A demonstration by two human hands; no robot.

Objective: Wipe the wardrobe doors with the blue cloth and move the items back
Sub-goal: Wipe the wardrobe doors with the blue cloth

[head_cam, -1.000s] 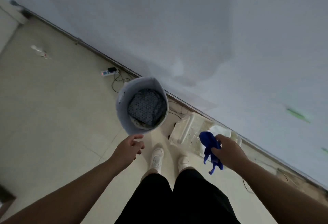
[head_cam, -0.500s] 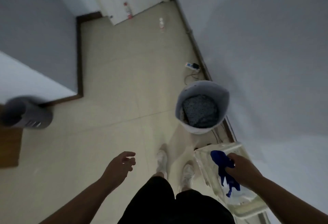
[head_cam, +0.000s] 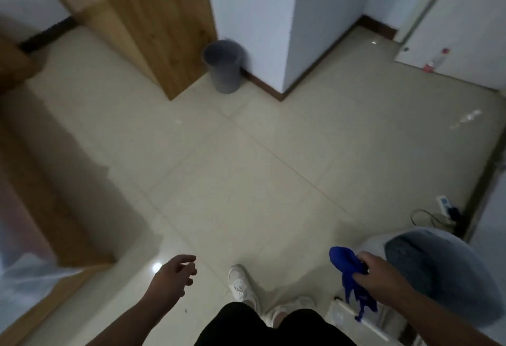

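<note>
My right hand (head_cam: 379,280) grips the crumpled blue cloth (head_cam: 347,263), which dangles below my fist at the lower right. My left hand (head_cam: 171,277) hangs free over the floor at lower centre, fingers loosely apart and holding nothing. A white laundry basket (head_cam: 443,277) with dark patterned fabric inside stands just right of my right hand. A clear plastic box (head_cam: 364,321) lies on the floor under the cloth, partly hidden by my arm. A tall wooden cabinet panel (head_cam: 153,16) rises at the upper left.
A grey waste bin (head_cam: 224,67) stands by the white wall corner (head_cam: 276,30). A power strip with cable (head_cam: 446,207) lies by the right wall. A bottle (head_cam: 435,62) leans at a white door at the far right. Wooden furniture with plastic wrap (head_cam: 30,271) fills the left edge.
The view has swung left, away from the wall toward the open room. The basket and box have slid to the lower right. Both hands keep their poses, the right still holding the cloth.
</note>
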